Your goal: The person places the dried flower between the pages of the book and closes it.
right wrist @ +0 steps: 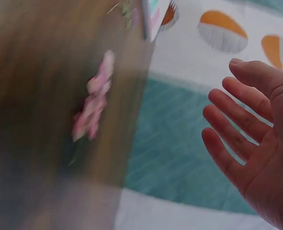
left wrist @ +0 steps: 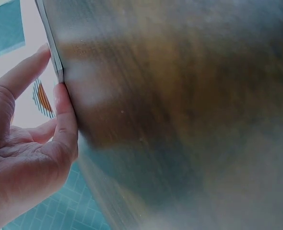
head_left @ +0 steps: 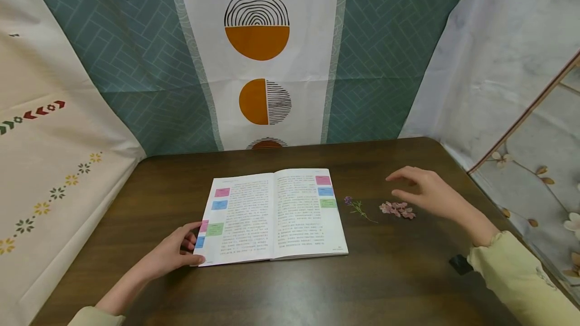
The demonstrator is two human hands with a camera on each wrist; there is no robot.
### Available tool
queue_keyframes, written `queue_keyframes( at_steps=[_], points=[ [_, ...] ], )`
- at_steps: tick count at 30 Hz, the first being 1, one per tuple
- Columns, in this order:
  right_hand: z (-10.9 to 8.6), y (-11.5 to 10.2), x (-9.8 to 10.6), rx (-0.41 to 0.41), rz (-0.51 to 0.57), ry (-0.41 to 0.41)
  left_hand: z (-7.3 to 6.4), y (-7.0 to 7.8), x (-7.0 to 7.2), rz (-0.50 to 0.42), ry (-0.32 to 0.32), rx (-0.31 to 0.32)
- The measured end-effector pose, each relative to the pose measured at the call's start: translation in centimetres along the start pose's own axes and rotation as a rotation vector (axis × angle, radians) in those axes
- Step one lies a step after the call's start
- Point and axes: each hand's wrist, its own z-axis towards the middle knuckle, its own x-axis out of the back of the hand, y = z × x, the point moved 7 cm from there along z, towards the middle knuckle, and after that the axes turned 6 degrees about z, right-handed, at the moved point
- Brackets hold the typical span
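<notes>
An open book (head_left: 299,220) lies on the dark table, with printed pages and pink, blue and green tabs. At its left edge rests my left hand (head_left: 169,250), the thumb on the lower corner and the index finger higher along the edge; in the left wrist view, thumb and finger touch the book's edge (left wrist: 53,43) apart from each other. My right hand (head_left: 428,192) hovers with spread, slightly bent fingers above and right of a pink flower cluster (head_left: 397,210), holding nothing. Between the book and the cluster lies a thin purple-flowered sprig (head_left: 358,208).
The brown wooden table (head_left: 290,296) ends at a rounded back edge. Behind it hangs a teal and white cloth (head_left: 308,114) with orange half circles. A small black object (head_left: 460,264) sits near the right sleeve. Patterned cloths flank both sides.
</notes>
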Motion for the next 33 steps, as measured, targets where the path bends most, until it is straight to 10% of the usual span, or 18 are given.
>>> queue_keyframes(
  at_steps=[18,33],
  points=[
    [-4.4,7.5,-1.6,-0.206,0.136,-0.141,0.0,0.1,0.0,0.0,-0.001,0.013],
    [-5.1,8.1,-3.9,-0.245,0.243,-0.258,0.2,-0.1,-0.1,0.015,-0.003,0.012]
  ],
)
